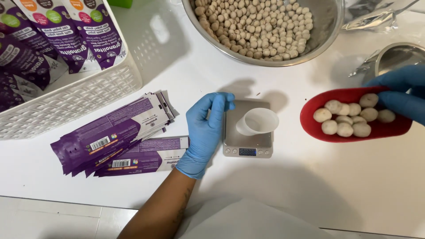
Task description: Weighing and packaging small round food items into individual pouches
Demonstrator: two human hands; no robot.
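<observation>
My left hand [206, 130], in a blue glove, rests flat on the white table with its fingers against the left side of a small silver digital scale [246, 146]. A clear plastic cup [257, 121] stands on the scale, empty as far as I can see. My right hand [403, 94], also gloved in blue, holds a red scoop [354, 132] at the right, filled with several beige round balls [347, 118].
A large steel bowl [327, 26] of beige balls stands at the back. A fanned pile of flat purple pouches [117, 137] lies left of the scale. A white basket [75, 99] with more pouches is at far left. A metal cup [398, 56] and foil bag sit at back right.
</observation>
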